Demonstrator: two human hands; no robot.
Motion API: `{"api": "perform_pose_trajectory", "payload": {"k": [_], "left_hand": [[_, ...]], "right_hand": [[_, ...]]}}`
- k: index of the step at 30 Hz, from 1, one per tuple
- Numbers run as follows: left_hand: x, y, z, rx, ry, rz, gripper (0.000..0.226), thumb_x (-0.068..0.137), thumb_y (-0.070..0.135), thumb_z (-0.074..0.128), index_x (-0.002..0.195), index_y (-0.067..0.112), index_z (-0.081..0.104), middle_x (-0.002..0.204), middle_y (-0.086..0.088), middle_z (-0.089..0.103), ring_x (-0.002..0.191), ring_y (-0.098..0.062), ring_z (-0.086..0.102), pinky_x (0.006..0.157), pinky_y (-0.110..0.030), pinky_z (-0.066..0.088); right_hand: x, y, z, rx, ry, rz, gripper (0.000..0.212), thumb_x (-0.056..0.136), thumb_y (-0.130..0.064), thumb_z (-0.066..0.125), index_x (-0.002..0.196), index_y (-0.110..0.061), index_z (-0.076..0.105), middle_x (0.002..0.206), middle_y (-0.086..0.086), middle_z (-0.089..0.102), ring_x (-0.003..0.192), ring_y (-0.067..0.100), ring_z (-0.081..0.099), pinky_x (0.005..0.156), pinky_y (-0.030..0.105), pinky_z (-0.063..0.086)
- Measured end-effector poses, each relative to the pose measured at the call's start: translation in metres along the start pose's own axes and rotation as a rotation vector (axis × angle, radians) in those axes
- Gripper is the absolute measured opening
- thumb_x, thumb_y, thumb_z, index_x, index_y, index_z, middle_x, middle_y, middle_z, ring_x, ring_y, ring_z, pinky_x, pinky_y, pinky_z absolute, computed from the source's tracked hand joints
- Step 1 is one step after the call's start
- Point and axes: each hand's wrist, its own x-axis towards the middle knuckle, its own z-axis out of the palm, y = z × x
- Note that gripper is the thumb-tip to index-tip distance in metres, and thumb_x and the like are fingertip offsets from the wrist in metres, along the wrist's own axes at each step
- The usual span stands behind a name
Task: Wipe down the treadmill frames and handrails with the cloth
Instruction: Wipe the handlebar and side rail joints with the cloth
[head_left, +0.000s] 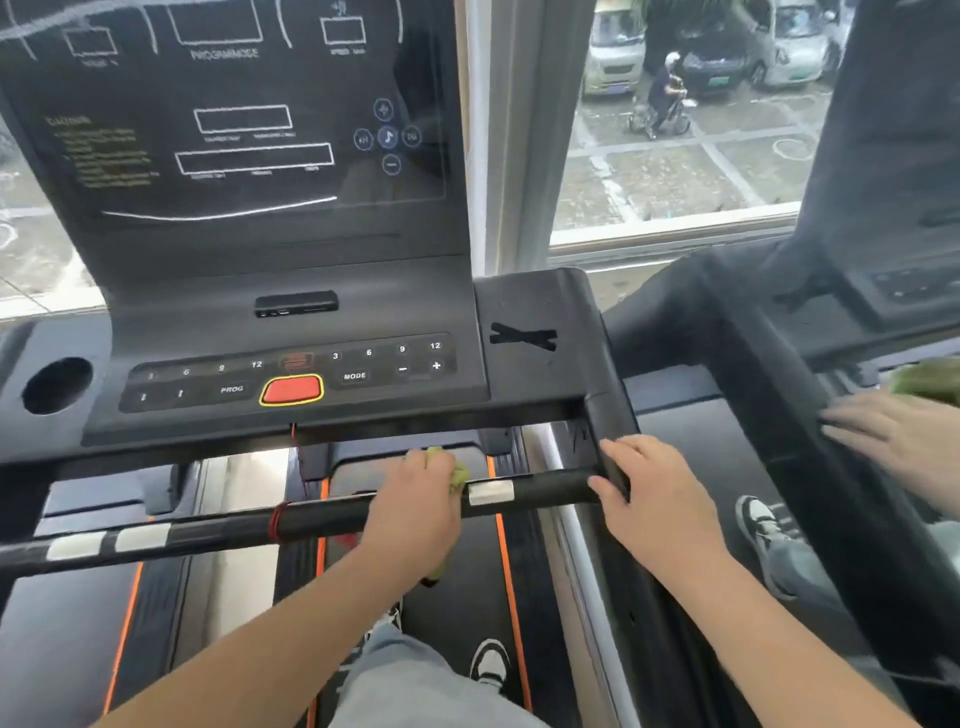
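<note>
The setting is a gym by a window (675, 156) that looks out over a wet car park. Only 1 view is given, from the head, looking down over the treadmill console (260, 156) with its red stop button (291, 389) onto the belt (467, 561).

The front handrail (332, 514) runs across the lower frame, a dark round bar with silver sensor pads (491, 492) and a red cord (278, 522) wound round it. The left hand (415, 499) is clenched round this bar with the cloth (460, 475) bunched under the palm. Green folds show at the knuckles and hang below the wrist. The right hand (649, 488) grips the corner where the bar meets the side handrail (608, 415), fingers bent over it and the thumb on the bar. It appears to be steadying the body.

The cloth looks light, soft and limp, so it should wrap any tube and is best held wadded in the palm with loose ends tucked in. The rails are rigid and fixed, and probably smooth, so a closed grip can slide along them. The cord and raised pads may snag the cloth.

On the neighbouring treadmill (779, 415) at far right, another person's hand (893, 431) lies flat beside a second green cloth (930, 382)
</note>
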Motion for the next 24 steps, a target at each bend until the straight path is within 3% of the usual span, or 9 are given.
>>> {"api": "perform_pose_trajectory", "payload": {"k": [4, 6, 9, 12, 14, 16, 19, 21, 24], "left_hand": [[0.021, 0.096, 0.036, -0.065, -0.069, 0.189, 0.031, 0.098, 0.024, 0.051, 0.128, 0.018, 0.052, 0.121, -0.009, 0.054, 0.109, -0.03, 0.052, 0.095, -0.041, 0.045], [0.027, 0.109, 0.035, -0.08, -0.087, 0.218, 0.037, 0.093, 0.027, 0.053, 0.129, 0.018, 0.05, 0.122, -0.01, 0.053, 0.111, -0.031, 0.051, 0.098, -0.043, 0.046], [0.018, 0.074, 0.023, -0.102, -0.207, 0.353, 0.062, 0.089, 0.035, 0.058, 0.145, 0.024, 0.036, 0.132, -0.005, 0.045, 0.121, -0.029, 0.045, 0.107, -0.04, 0.041], [0.005, 0.019, 0.017, 0.064, -0.242, 0.477, 0.086, 0.091, 0.043, 0.062, 0.161, 0.025, 0.015, 0.154, -0.004, 0.033, 0.138, -0.025, 0.037, 0.118, -0.04, 0.035], [0.001, -0.004, 0.022, 0.156, -0.175, 0.502, 0.083, 0.092, 0.039, 0.064, 0.16, 0.023, 0.019, 0.15, -0.008, 0.042, 0.133, -0.027, 0.045, 0.114, -0.041, 0.042], [0.004, 0.001, 0.031, 0.223, -0.093, 0.515, 0.08, 0.084, 0.035, 0.075, 0.15, 0.017, 0.034, 0.131, -0.01, 0.057, 0.113, -0.029, 0.06, 0.098, -0.041, 0.055], [0.02, 0.052, 0.045, 0.212, 0.006, 0.494, 0.051, 0.079, 0.025, 0.079, 0.123, 0.013, 0.058, 0.105, -0.008, 0.062, 0.09, -0.029, 0.063, 0.079, -0.039, 0.057], [0.029, 0.097, 0.044, 0.199, -0.01, 0.419, 0.028, 0.091, 0.021, 0.064, 0.117, 0.013, 0.058, 0.11, -0.01, 0.058, 0.098, -0.031, 0.057, 0.085, -0.04, 0.051], [0.033, 0.128, 0.04, 0.214, -0.017, 0.364, 0.02, 0.101, 0.022, 0.051, 0.119, 0.015, 0.056, 0.118, -0.012, 0.053, 0.109, -0.033, 0.052, 0.088, -0.043, 0.048]], "right_hand": [[-0.011, 0.016, -0.003, 0.036, -0.035, 0.171, 0.057, 0.096, -0.041, 0.066, 0.144, -0.014, 0.052, 0.131, 0.002, 0.054, 0.125, 0.022, 0.051, 0.096, 0.04, 0.053], [-0.009, 0.021, -0.002, 0.056, -0.113, 0.268, 0.052, 0.094, -0.048, 0.065, 0.133, -0.015, 0.054, 0.121, 0.004, 0.056, 0.117, 0.026, 0.056, 0.093, 0.042, 0.054], [-0.003, 0.024, -0.003, 0.061, -0.173, 0.334, 0.039, 0.092, -0.054, 0.064, 0.104, -0.018, 0.058, 0.099, 0.0, 0.057, 0.096, 0.025, 0.062, 0.082, 0.045, 0.057], [0.001, 0.024, -0.001, 0.051, -0.183, 0.349, 0.037, 0.092, -0.054, 0.063, 0.101, -0.019, 0.057, 0.1, 0.0, 0.058, 0.094, 0.025, 0.062, 0.081, 0.046, 0.058], [0.002, 0.022, -0.001, 0.03, -0.192, 0.354, 0.034, 0.092, -0.053, 0.063, 0.099, -0.02, 0.057, 0.098, -0.001, 0.059, 0.09, 0.024, 0.062, 0.078, 0.045, 0.059], [0.003, 0.02, -0.002, 0.025, -0.196, 0.362, 0.033, 0.093, -0.051, 0.063, 0.099, -0.02, 0.058, 0.099, -0.001, 0.058, 0.089, 0.024, 0.062, 0.077, 0.043, 0.059], [0.005, 0.015, -0.003, 0.007, -0.196, 0.379, 0.032, 0.093, -0.049, 0.063, 0.102, -0.019, 0.058, 0.104, 0.001, 0.058, 0.097, 0.026, 0.062, 0.081, 0.042, 0.058], [0.006, 0.012, -0.005, -0.004, -0.2, 0.39, 0.031, 0.093, -0.048, 0.066, 0.101, -0.018, 0.059, 0.104, 0.002, 0.06, 0.098, 0.027, 0.063, 0.082, 0.042, 0.058], [0.006, 0.008, -0.006, -0.02, -0.202, 0.394, 0.031, 0.093, -0.046, 0.067, 0.099, -0.017, 0.058, 0.102, 0.003, 0.061, 0.095, 0.028, 0.064, 0.079, 0.041, 0.058]]}}
